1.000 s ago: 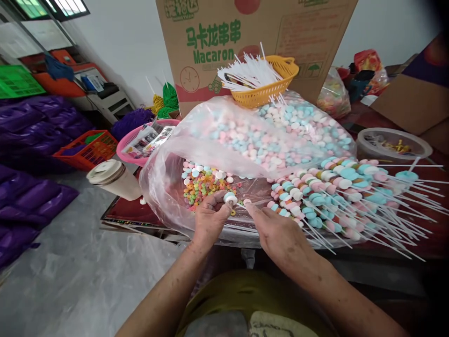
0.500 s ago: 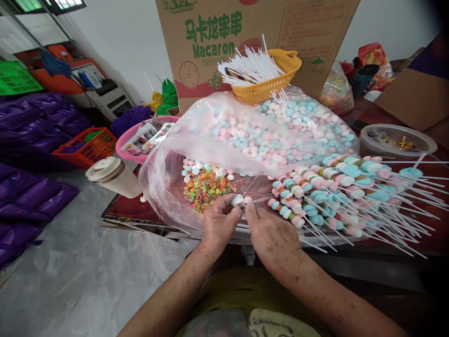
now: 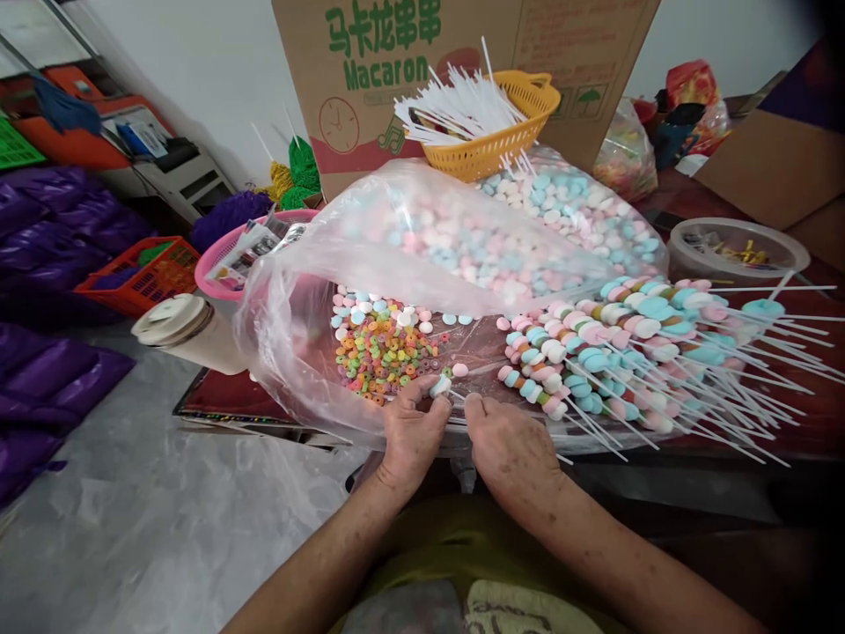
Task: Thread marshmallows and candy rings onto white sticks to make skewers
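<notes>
A grey floor (image 3: 198, 528) is filling the lower left, and a pale wall (image 3: 191, 70) is rising across the top. A dark red surface (image 3: 211, 394) is stretching from centre left to the right edge. A cardboard box (image 3: 481, 26) is standing at top centre. Below it, a clear plastic bag (image 3: 422, 233) is lying, with its many pink, white and blue marshmallows remaining loose, so by the look of it much is left unthreaded. Right of centre, a pile of loaded sticks (image 3: 634, 352) is resting, bare ends mostly pointing right; these look done. A pink basket (image 3: 206, 277) is sitting at centre left, a clear tub (image 3: 732, 262) at the right, and a yellow basket (image 3: 485, 161) on the bag, holding a thick bundle of bare sticks (image 3: 462, 114), apparently unused. A lidded cup (image 3: 191, 339) is leaning near the surface's left end. Coloured candy rings (image 3: 383, 361) are lying heaped left of centre.

Just right of and below this heap, the left hand (image 3: 417, 431) is pinching a white and blue marshmallow piece (image 3: 440, 385), while the right hand (image 3: 511, 445) is gripping a thin stick (image 3: 457, 398) pointing at it; this one looks barely begun. A pink marshmallow (image 3: 459, 370) is lying loose just beyond the fingertips.
</notes>
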`<action>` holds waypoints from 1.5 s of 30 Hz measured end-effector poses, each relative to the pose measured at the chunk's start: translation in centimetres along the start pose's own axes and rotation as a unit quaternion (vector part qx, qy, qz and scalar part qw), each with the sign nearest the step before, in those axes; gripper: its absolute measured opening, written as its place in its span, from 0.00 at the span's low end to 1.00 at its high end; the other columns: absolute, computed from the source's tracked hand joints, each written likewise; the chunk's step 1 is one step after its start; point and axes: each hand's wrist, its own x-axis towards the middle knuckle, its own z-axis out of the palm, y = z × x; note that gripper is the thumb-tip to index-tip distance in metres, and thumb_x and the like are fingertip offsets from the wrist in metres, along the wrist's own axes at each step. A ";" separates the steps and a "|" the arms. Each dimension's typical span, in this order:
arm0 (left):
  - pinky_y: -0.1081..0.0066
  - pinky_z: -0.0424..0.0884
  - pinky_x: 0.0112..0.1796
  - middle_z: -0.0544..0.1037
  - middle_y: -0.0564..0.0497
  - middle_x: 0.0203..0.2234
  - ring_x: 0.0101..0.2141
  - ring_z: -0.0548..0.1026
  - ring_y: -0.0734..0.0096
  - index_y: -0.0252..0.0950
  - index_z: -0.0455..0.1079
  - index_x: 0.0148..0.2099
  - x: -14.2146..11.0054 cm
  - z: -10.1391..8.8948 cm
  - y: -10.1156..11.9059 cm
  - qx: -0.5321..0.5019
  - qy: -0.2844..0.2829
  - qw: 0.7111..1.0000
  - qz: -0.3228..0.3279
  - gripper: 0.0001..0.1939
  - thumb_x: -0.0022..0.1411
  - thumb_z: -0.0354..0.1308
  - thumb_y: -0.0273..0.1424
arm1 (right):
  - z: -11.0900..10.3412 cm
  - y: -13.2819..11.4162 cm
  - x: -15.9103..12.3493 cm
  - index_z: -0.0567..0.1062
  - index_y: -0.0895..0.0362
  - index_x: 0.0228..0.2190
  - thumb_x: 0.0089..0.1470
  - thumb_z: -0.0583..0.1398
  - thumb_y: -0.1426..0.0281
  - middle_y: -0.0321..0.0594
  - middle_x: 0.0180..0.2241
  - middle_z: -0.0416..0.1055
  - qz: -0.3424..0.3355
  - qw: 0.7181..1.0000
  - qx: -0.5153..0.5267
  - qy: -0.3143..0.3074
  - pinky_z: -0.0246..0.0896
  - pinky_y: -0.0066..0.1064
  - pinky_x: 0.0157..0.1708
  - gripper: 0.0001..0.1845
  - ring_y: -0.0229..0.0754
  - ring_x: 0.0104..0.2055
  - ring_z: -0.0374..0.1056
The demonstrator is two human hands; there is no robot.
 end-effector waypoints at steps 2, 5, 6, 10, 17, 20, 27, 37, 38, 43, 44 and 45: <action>0.71 0.68 0.36 0.78 0.54 0.28 0.30 0.73 0.70 0.37 0.74 0.36 -0.6 0.2 -0.2 0.004 -0.034 0.999 0.000 0.11 0.47 0.60 0.27 | 0.6 0.0 0.5 0.71 0.60 0.35 0.53 0.50 0.81 0.47 0.32 0.73 0.000 1.000 0.019 -0.011 0.56 0.30 0.27 0.12 0.45 0.34 0.71; 0.71 0.68 0.36 0.78 0.54 0.28 0.30 0.73 0.69 0.40 0.74 0.41 -0.1 -0.6 0.2 0.048 -0.121 0.991 0.025 0.14 0.48 0.61 0.30 | 1.7 1.7 1.2 0.71 0.59 0.34 0.54 0.49 0.80 0.45 0.33 0.73 -0.008 0.997 0.064 -0.036 0.56 0.29 0.32 0.12 0.43 0.37 0.69; 0.71 0.67 0.36 0.78 0.54 0.28 0.30 0.73 0.68 0.41 0.73 0.44 0.5 -1.0 0.7 0.081 -0.137 0.987 0.036 0.16 0.50 0.60 0.31 | 2.1 2.6 1.3 0.71 0.59 0.34 0.55 0.49 0.79 0.45 0.33 0.73 -0.007 0.996 0.078 -0.037 0.55 0.29 0.33 0.12 0.42 0.37 0.69; 0.69 0.65 0.40 0.76 0.49 0.31 0.35 0.72 0.64 0.41 0.75 0.36 4.3 -1.6 2.5 0.315 -0.097 0.938 0.107 0.09 0.55 0.55 0.32 | 3.3 5.7 1.0 0.70 0.59 0.30 0.59 0.47 0.73 0.42 0.30 0.71 0.017 0.994 0.106 -0.014 0.52 0.28 0.33 0.14 0.40 0.34 0.66; 0.71 0.64 0.38 0.75 0.48 0.34 0.35 0.72 0.65 0.38 0.72 0.33 5.6 -0.2 1.7 0.492 -0.175 0.840 0.144 0.08 0.56 0.51 0.28 | 2.8 4.8 0.3 0.71 0.60 0.32 0.59 0.46 0.76 0.43 0.32 0.72 0.037 0.991 0.126 -0.028 0.51 0.29 0.31 0.14 0.41 0.36 0.67; 0.71 0.64 0.38 0.76 0.49 0.36 0.37 0.72 0.65 0.39 0.72 0.35 5.2 -0.4 1.1 0.492 -0.162 0.839 0.170 0.09 0.54 0.50 0.27 | 2.2 4.2 0.3 0.70 0.59 0.33 0.58 0.46 0.76 0.44 0.34 0.72 0.044 0.992 0.105 -0.061 0.50 0.30 0.29 0.14 0.42 0.36 0.68; 0.72 0.66 0.33 0.77 0.53 0.24 0.27 0.72 0.70 0.38 0.72 0.31 5.1 -0.2 0.8 0.302 -0.060 0.949 0.072 0.06 0.48 0.55 0.28 | 2.0 3.8 0.3 0.70 0.58 0.35 0.58 0.46 0.76 0.44 0.35 0.72 0.050 0.993 0.089 -0.064 0.51 0.30 0.27 0.13 0.42 0.35 0.69; 0.72 0.66 0.33 0.76 0.54 0.22 0.25 0.72 0.71 0.38 0.73 0.28 2.7 0.9 1.2 0.255 0.001 0.962 0.095 0.05 0.47 0.56 0.27 | 2.0 1.9 0.1 0.71 0.59 0.36 0.55 0.48 0.80 0.45 0.31 0.72 0.046 0.998 0.035 0.020 0.51 0.28 0.23 0.13 0.43 0.31 0.71; 0.73 0.66 0.32 0.76 0.54 0.22 0.25 0.72 0.71 0.37 0.73 0.28 2.6 1.0 1.4 0.249 -0.020 0.964 0.089 0.06 0.47 0.56 0.27 | 1.9 2.0 0.4 0.71 0.59 0.36 0.56 0.48 0.80 0.45 0.31 0.73 0.046 0.998 0.038 0.014 0.52 0.28 0.24 0.13 0.43 0.31 0.71; 0.71 0.68 0.35 0.78 0.50 0.29 0.32 0.74 0.66 0.38 0.75 0.37 6.7 1.3 3.4 0.285 -0.125 0.942 0.130 0.10 0.55 0.54 0.33 | 2.2 4.2 2.0 0.70 0.60 0.33 0.58 0.48 0.77 0.45 0.32 0.73 0.076 0.993 0.086 -0.010 0.51 0.28 0.28 0.11 0.41 0.33 0.69; 0.69 0.67 0.38 0.78 0.47 0.30 0.34 0.74 0.63 0.37 0.76 0.36 8.1 1.5 3.7 0.356 -0.108 0.918 0.137 0.10 0.55 0.54 0.32 | 2.4 4.7 2.2 0.70 0.60 0.33 0.58 0.48 0.76 0.45 0.32 0.73 0.077 0.992 0.096 -0.005 0.51 0.28 0.28 0.11 0.41 0.34 0.69; 0.66 0.66 0.40 0.78 0.45 0.31 0.36 0.74 0.60 0.36 0.76 0.33 9.4 1.8 3.9 0.431 -0.108 0.886 0.134 0.09 0.54 0.54 0.30 | 2.5 5.1 2.2 0.70 0.60 0.32 0.58 0.48 0.75 0.44 0.32 0.73 0.075 0.992 0.104 -0.002 0.50 0.29 0.29 0.12 0.40 0.33 0.69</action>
